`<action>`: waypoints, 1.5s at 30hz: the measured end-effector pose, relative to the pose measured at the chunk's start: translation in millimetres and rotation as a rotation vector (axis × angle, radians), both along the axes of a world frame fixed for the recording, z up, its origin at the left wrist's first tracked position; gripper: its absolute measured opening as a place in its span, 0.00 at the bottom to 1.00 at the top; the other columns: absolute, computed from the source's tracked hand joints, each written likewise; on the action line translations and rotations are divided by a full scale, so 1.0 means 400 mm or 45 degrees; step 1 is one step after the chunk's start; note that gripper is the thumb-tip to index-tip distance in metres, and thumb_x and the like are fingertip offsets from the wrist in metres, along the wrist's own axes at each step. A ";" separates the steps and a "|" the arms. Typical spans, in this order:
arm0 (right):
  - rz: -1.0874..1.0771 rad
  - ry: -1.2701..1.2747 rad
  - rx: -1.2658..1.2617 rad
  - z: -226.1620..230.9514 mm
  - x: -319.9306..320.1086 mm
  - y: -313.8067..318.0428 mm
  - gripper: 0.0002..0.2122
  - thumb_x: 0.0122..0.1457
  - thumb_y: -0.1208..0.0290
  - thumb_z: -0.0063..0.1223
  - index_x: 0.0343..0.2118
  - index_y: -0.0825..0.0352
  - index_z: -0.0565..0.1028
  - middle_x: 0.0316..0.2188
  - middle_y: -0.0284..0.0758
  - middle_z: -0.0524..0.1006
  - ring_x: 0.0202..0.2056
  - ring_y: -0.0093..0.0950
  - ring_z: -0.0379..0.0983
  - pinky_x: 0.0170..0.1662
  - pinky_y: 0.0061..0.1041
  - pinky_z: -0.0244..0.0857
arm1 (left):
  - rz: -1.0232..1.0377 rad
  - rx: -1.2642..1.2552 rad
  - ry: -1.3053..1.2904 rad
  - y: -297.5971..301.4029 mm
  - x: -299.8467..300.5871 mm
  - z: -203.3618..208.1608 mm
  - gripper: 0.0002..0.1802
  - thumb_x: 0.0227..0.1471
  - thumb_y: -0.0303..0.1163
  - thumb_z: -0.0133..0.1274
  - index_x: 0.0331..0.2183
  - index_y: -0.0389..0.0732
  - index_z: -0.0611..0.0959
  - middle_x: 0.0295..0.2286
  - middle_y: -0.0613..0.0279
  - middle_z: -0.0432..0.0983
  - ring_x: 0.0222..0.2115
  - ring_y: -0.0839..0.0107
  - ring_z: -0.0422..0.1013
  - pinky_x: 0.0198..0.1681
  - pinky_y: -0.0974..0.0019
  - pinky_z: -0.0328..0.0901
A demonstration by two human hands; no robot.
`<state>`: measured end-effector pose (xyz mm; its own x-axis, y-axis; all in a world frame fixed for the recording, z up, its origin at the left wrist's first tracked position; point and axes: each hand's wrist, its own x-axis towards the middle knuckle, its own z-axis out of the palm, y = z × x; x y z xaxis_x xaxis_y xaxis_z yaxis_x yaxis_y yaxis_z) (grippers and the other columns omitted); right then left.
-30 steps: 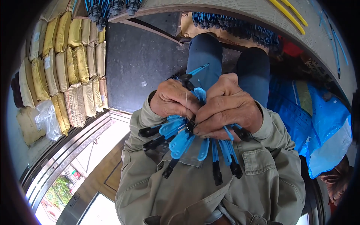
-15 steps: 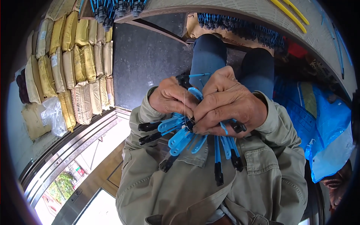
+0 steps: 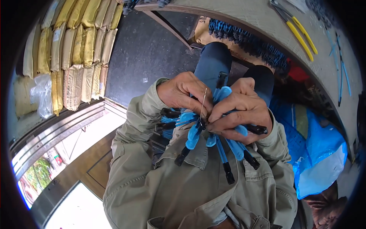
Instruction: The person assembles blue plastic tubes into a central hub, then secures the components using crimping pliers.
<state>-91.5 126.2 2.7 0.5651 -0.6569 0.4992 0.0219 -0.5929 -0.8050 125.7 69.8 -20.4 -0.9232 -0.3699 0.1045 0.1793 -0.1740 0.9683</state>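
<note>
A fanned-out bundle of light blue plastic strips with black ends (image 3: 193, 135) is held up in front of my jacket, above my lap. My left hand (image 3: 185, 91) is closed at its middle, thumb and fingers pinched together beside a thin wire (image 3: 203, 102) that stands up there. From the other side my right hand (image 3: 240, 110) grips the bundle, its fingertips pressed on the dark centre and strips poking out around its fingers. The fingertips nearly meet. Whether the left hand pinches the wire itself or the strips is hard to make out.
Stacked yellow and tan packages (image 3: 72, 49) stand at the left. Yellow-handled pliers (image 3: 299, 36) lie on the bench (image 3: 244, 11) ahead, near several thin blue-black strips (image 3: 340, 70). Many dark blue pieces (image 3: 244, 40) sit beneath it. A blue plastic sack (image 3: 314, 145) is at my right.
The bundle has turned between my hands, so its strips fan out differently. The wire now stands up more visibly. My view has shifted, bringing the pliers further into sight.
</note>
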 end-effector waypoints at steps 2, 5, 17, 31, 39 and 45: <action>0.008 0.040 0.003 0.003 0.004 0.005 0.14 0.33 0.75 0.64 0.28 0.56 0.78 0.31 0.21 0.74 0.32 0.23 0.65 0.38 0.26 0.48 | -0.020 -0.001 -0.044 0.001 0.006 0.000 0.05 0.42 0.22 0.59 0.26 0.31 0.81 0.23 0.54 0.76 0.24 0.68 0.73 0.26 0.69 0.65; -0.076 0.073 0.012 0.003 0.011 0.014 0.10 0.35 0.73 0.61 0.26 0.58 0.80 0.30 0.25 0.77 0.30 0.22 0.65 0.39 0.26 0.48 | 0.021 -0.038 0.050 0.007 0.010 -0.019 0.05 0.42 0.22 0.58 0.27 0.31 0.81 0.24 0.55 0.77 0.24 0.69 0.73 0.27 0.70 0.66; -0.193 0.072 -0.001 0.021 0.043 0.030 0.07 0.37 0.74 0.60 0.24 0.60 0.79 0.27 0.28 0.77 0.28 0.23 0.69 0.36 0.25 0.50 | -0.024 -0.023 0.119 0.007 0.011 -0.034 0.09 0.40 0.26 0.61 0.25 0.31 0.81 0.23 0.48 0.76 0.23 0.60 0.73 0.25 0.67 0.65; -0.298 0.321 -0.068 0.038 0.015 0.035 0.14 0.35 0.69 0.65 0.29 0.56 0.79 0.29 0.24 0.72 0.31 0.25 0.64 0.40 0.26 0.47 | -0.400 0.160 -0.136 -0.044 -0.037 -0.017 0.08 0.41 0.24 0.60 0.28 0.31 0.82 0.24 0.56 0.78 0.22 0.74 0.73 0.24 0.72 0.66; -0.419 0.395 -0.040 0.041 -0.004 0.017 0.14 0.36 0.66 0.65 0.30 0.58 0.78 0.28 0.25 0.69 0.32 0.25 0.63 0.41 0.27 0.47 | -0.149 0.435 -0.215 -0.020 -0.030 -0.020 0.11 0.41 0.26 0.60 0.29 0.30 0.80 0.24 0.54 0.76 0.25 0.69 0.73 0.26 0.70 0.66; -0.236 0.162 0.151 -0.022 -0.007 0.013 0.12 0.39 0.69 0.61 0.30 0.61 0.77 0.28 0.30 0.74 0.30 0.24 0.67 0.37 0.24 0.52 | 0.319 0.743 -0.308 0.015 -0.006 -0.030 0.21 0.48 0.40 0.55 0.37 0.31 0.75 0.28 0.52 0.75 0.28 0.68 0.73 0.31 0.68 0.68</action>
<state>-94.3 131.5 -6.0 0.4832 -0.8046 0.3452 -0.1843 -0.4789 -0.8583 123.4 76.0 -32.6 -0.7744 -0.5091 -0.3756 0.0727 -0.6613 0.7466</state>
